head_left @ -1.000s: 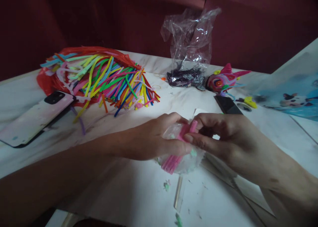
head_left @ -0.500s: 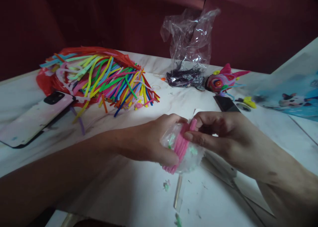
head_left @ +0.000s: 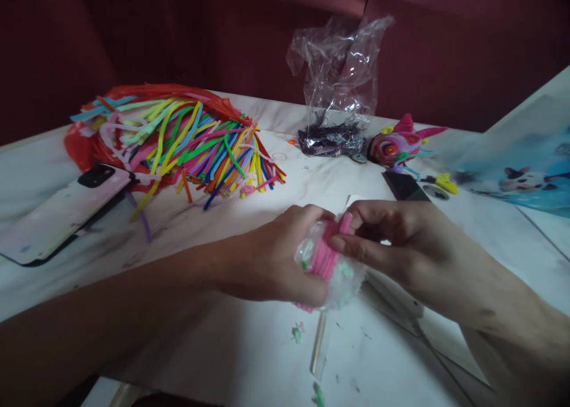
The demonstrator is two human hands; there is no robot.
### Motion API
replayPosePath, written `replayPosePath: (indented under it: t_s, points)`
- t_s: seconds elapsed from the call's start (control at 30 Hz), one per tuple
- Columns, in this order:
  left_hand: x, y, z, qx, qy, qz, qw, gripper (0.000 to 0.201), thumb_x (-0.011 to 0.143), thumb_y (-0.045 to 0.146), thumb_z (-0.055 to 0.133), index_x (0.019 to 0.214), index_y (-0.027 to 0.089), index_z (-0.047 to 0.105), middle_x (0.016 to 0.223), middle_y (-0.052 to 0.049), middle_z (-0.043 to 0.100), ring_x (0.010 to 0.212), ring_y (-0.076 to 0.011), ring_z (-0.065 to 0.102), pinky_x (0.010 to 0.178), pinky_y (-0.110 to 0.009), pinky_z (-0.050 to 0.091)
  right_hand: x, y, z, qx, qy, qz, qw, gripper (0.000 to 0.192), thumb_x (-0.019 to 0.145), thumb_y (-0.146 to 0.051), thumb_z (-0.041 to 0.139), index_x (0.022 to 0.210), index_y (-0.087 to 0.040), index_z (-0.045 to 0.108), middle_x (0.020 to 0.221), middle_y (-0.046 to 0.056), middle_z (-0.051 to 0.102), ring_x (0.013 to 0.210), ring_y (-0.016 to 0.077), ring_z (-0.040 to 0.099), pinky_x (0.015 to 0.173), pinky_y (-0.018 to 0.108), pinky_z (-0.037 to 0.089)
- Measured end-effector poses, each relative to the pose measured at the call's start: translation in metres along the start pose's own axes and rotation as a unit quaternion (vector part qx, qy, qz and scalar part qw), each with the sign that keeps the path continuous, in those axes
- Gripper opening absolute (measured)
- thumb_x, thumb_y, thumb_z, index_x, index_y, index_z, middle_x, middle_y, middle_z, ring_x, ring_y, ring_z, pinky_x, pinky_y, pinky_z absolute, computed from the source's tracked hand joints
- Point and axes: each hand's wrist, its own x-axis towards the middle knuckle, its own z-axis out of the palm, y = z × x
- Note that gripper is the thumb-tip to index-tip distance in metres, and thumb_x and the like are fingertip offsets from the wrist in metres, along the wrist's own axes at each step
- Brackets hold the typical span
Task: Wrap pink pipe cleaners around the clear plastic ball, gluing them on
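At frame centre, the left hand point(head_left: 285, 264) cups a clear ball point(head_left: 342, 279) to steady it — right hand point(head_left: 401, 240) fingers pinching pink strips point(head_left: 327, 255) wound around it, above the counter point(head_left: 222, 347).

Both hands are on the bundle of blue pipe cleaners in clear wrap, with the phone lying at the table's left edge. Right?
Not quite: the bundle of pipe cleaners is pink, not blue, as the head view shows. The left hand and right hand both hold it, and the phone lies at the table's left edge.
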Motion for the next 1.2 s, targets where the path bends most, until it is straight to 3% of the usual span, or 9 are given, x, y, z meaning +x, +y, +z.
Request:
replayPosePath:
  t_s: [0.23,0.63,0.87,1.0,1.1,1.2]
  points:
    - [-0.0001,0.0025,-0.0055,-0.018,-0.03,0.009,0.999,0.044,0.071,0.024,0.058,0.111,0.018,0.042,0.108,-0.005,0.051,0.1,-0.021,0.049,0.079,-0.032,0.043,0.0023,-0.0014,0.0008,-0.005,-0.006,0.001,1.0,0.031,0.089,-0.033,0.052,0.076,-0.004,0.053,0.066,0.004,0.041,0.055,0.0074,0.034,0.044,0.007,0.028]
    - [0.0021,0.0057,-0.0034,-0.003,-0.017,0.01,1.0,0.038,0.069,0.02,0.057,0.105,0.016,0.044,0.098,-0.004,0.052,0.09,-0.0197,0.052,0.07,-0.029,0.044,0.0005,0.0021,-0.0003,-0.015,0.002,-0.002,1.0,0.031,0.087,-0.033,0.052,0.075,-0.005,0.053,0.065,0.004,0.041,0.054,0.0076,0.034,0.043,0.008,0.028]
    - [0.0027,0.0052,-0.0035,-0.012,-0.023,-0.01,1.0,0.04,0.069,0.02,0.057,0.106,0.018,0.042,0.102,-0.004,0.051,0.094,-0.0205,0.051,0.072,-0.03,0.044,0.0011,-0.003,0.0003,-0.021,0.004,-0.006,1.0,0.03,0.088,-0.031,0.052,0.076,-0.004,0.054,0.065,0.003,0.041,0.054,0.0065,0.035,0.044,0.006,0.028]
    - [0.0014,0.004,-0.0057,-0.024,-0.016,0.015,0.999,0.042,0.069,0.022,0.059,0.107,0.019,0.042,0.103,-0.004,0.051,0.095,-0.0204,0.05,0.073,-0.03,0.044,0.0006,-0.003,0.0003,-0.025,0.007,-0.007,1.0,0.028,0.089,-0.029,0.051,0.076,-0.005,0.053,0.065,0.003,0.042,0.054,0.0071,0.034,0.044,0.008,0.028]
    - [0.0009,0.0074,-0.0095,-0.056,-0.053,-0.016,0.997,0.036,0.076,0.028,0.052,0.109,0.019,0.041,0.108,-0.005,0.05,0.1,-0.0216,0.05,0.077,-0.032,0.043,-0.0002,-0.0021,-0.0001,-0.025,0.005,-0.003,1.0,0.031,0.089,-0.033,0.052,0.076,-0.005,0.053,0.066,0.003,0.042,0.055,0.0077,0.035,0.044,0.008,0.029]
    - [0.0009,0.0093,-0.0095,-0.06,-0.051,-0.034,0.996,0.038,0.076,0.033,0.051,0.109,0.019,0.041,0.106,-0.005,0.051,0.097,-0.0222,0.051,0.075,-0.033,0.044,-0.0002,-0.0011,-0.0006,-0.027,0.004,-0.008,1.0,0.03,0.089,-0.032,0.051,0.076,-0.005,0.053,0.066,0.003,0.042,0.055,0.0075,0.036,0.044,0.008,0.029]
